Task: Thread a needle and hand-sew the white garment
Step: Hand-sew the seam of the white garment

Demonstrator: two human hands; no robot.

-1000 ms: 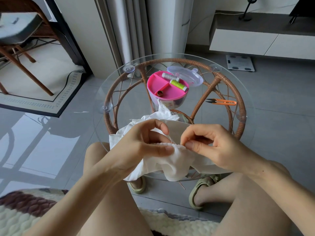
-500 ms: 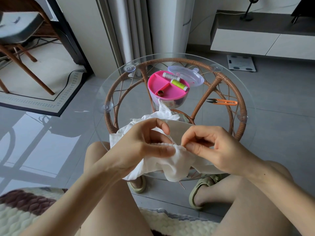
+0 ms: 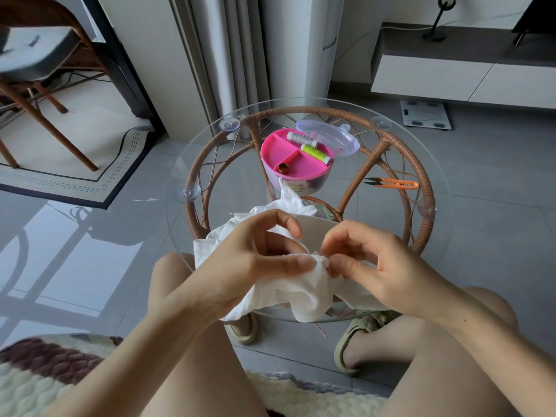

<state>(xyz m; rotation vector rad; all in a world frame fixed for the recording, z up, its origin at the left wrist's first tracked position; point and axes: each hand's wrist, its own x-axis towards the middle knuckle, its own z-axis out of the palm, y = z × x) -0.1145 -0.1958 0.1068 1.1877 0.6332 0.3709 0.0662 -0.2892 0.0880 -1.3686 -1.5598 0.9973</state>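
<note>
The white garment lies bunched at the near edge of the round glass table and hangs over my knees. My left hand pinches a gathered fold of it between thumb and fingers. My right hand meets that fold from the right, thumb and forefinger pinched at the cloth. A thin needle with thread shows between the two hands, slanting up from the fold. Whether my right fingers hold the needle itself is too small to tell.
A pink sewing box with grey and green thread spools stands mid-table, its clear lid behind it. Orange thread snips lie at the right. The table sits on a rattan frame. A wooden chair stands far left.
My right hand has closed in slightly towards my left at the fold. The cloth and table objects have stayed put.
</note>
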